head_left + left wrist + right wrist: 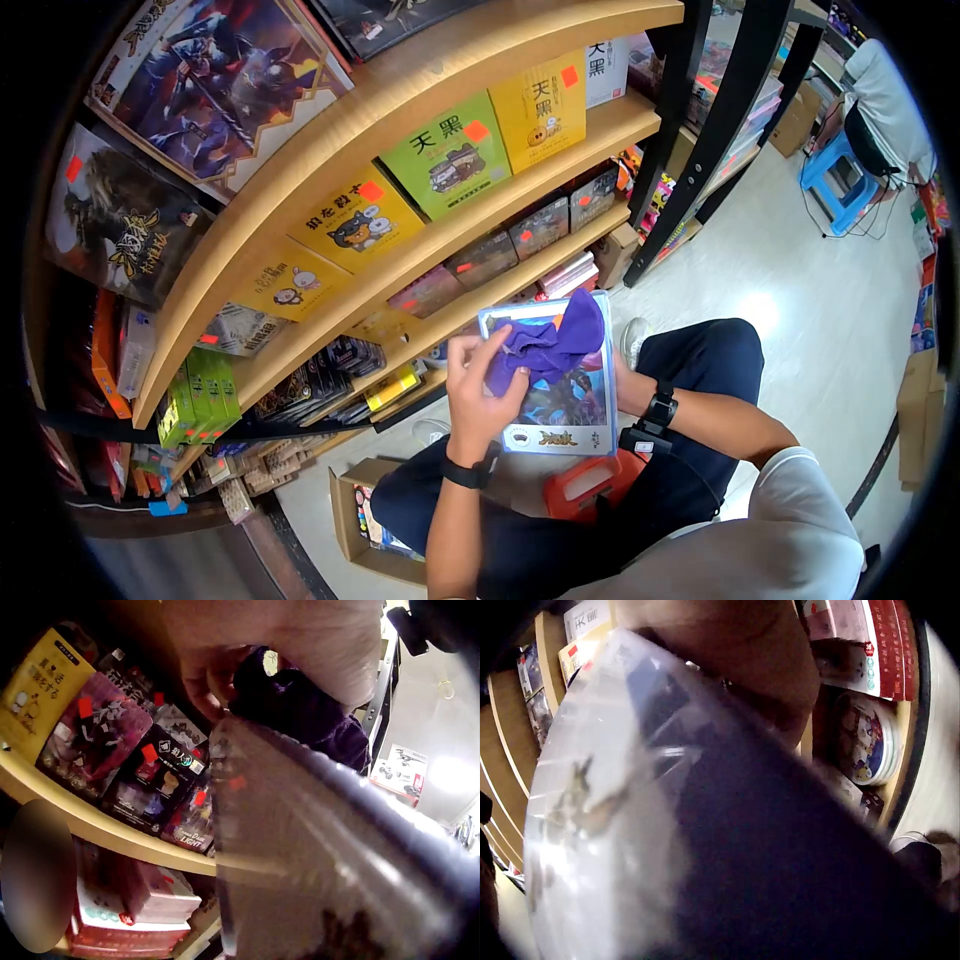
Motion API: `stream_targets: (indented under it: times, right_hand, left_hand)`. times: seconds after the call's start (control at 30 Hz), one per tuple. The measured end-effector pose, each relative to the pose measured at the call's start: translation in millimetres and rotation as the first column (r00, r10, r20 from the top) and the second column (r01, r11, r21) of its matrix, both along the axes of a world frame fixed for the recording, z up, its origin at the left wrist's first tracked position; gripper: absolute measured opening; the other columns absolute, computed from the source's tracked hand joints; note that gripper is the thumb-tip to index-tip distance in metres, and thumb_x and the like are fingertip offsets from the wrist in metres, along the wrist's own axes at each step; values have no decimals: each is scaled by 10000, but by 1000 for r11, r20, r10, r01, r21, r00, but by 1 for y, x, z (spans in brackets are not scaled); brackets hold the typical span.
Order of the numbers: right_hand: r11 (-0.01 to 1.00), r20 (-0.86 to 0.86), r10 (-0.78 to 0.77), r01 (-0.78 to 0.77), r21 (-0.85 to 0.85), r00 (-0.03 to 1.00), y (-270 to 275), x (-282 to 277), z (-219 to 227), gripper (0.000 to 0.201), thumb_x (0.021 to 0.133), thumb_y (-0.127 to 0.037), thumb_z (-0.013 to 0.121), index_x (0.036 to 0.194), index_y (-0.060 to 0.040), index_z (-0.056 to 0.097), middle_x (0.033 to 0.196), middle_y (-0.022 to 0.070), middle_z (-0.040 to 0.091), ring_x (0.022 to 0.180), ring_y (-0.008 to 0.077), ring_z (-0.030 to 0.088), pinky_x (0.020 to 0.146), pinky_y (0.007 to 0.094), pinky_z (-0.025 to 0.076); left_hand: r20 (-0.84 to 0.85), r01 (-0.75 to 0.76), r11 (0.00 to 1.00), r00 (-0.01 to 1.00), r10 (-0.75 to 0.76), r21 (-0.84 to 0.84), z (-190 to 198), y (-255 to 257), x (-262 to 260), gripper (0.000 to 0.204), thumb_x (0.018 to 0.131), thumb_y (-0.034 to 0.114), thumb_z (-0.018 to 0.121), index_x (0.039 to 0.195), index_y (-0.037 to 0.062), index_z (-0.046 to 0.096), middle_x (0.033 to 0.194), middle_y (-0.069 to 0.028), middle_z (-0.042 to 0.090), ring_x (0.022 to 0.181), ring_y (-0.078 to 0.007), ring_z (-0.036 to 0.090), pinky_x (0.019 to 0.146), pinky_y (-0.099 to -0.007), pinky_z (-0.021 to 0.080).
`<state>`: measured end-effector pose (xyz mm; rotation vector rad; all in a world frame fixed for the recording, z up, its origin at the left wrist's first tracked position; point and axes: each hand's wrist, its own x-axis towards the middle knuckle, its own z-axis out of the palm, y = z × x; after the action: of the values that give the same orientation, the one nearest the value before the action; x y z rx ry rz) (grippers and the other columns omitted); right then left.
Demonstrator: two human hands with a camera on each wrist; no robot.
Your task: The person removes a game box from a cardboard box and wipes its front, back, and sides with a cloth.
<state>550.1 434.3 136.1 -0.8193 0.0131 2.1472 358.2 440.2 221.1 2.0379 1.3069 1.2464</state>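
Observation:
In the head view a flat, glossy game box (pixel 560 438) with an illustrated cover is held up over the person's lap. A crumpled purple cloth (pixel 575 335) covers its upper part. My left hand (pixel 480 385) pinches the cloth against the cover, thumb and fingers bent into its folds. The left wrist view has the dark cloth (pixel 319 720) under the hand, right at the shiny box edge (pixel 300 817). My right hand (pixel 630 388) grips the box by its right side, its fingers hidden behind. In the right wrist view the box (pixel 607 817) fills much of the frame.
Curved wooden shelves (pixel 420 265) with several boxed games rise ahead and to the left. Below the held box lies a red object (pixel 590 485) between the legs. An open cardboard box (pixel 350 520) stands on the floor at left; a blue stool (pixel 838 180) is far right.

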Motion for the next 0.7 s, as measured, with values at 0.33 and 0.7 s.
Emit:
stream_targets:
  times: [0.33,0.7]
  right_hand:
    - [963,-52,156,-140,230,986,11,8,7,604,994,-451,282,1450,-57,324,1352,182,513,1136,283,594,956,422,503]
    - [985,-73,85,-73,154,994,-2,-6,48,455,946,-418,426,1180,-63,590,1038,68,651,968,177,627,835,336,518]
  left_hand:
    - [260,-130,989,955,145,-75,-6,0,-5,428,752,1,622,1179,-14,590,971,-92,482,893,-205,507,824,-287,416]
    - [61,91,992,994,-86,-90,-22,-19,17,512,720,30,687,1222,49,592,1006,-137,467,946,-294,499,884,-366,428]
